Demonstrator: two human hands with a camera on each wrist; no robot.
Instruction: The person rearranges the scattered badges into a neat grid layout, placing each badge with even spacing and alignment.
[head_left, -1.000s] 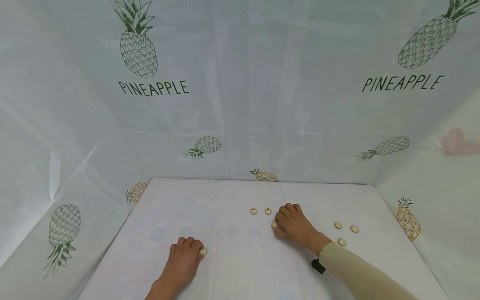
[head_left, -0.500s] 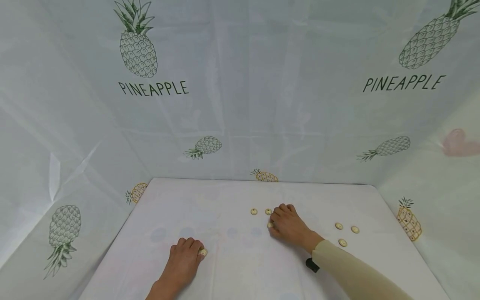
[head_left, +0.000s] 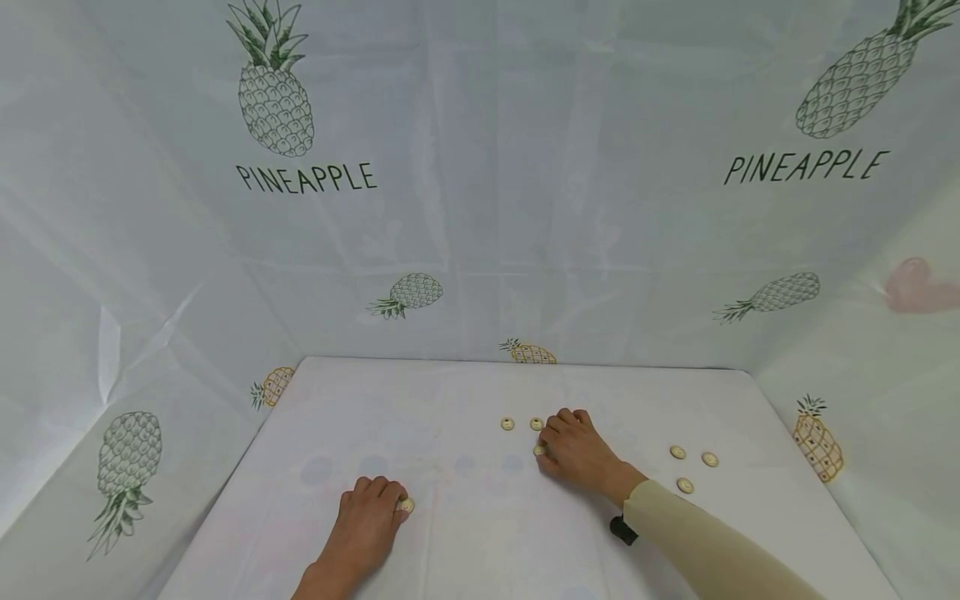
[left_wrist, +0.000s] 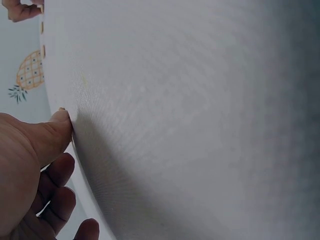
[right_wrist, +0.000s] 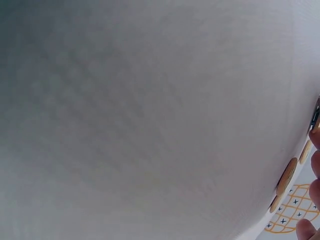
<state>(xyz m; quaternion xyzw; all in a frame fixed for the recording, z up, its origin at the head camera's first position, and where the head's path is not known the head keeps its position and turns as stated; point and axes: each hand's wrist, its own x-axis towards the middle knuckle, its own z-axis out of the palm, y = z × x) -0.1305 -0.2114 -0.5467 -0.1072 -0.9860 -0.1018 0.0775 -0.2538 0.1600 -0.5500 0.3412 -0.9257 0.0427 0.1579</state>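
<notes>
My left hand point(head_left: 367, 517) is low on the white table, left of centre. Its thumb and forefinger pinch a small round wooden disc point(head_left: 406, 504) at the right side of the hand. In the left wrist view the thumb of this left hand point(left_wrist: 30, 150) lies at the table surface, other fingers curled below. Right of centre, my right hand point(head_left: 577, 450) holds another pale wooden disc point(head_left: 540, 450) by its edge, partly covered by the fingers. Just beyond it lie two marked discs, one at the left point(head_left: 507, 423) and one by the knuckles point(head_left: 536, 423).
Three more wooden discs lie to the right: a back one point(head_left: 678, 452), a right one point(head_left: 709, 459) and a front one point(head_left: 685, 485). A pineapple-printed sheet point(head_left: 517, 208) hangs behind and beside the white table point(head_left: 480, 550). A black band point(head_left: 623, 530) sits by the right cuff.
My right hand has shifted slightly left with its disc over the last second, then stayed in place. The left hand and the other discs have not visibly moved.
</notes>
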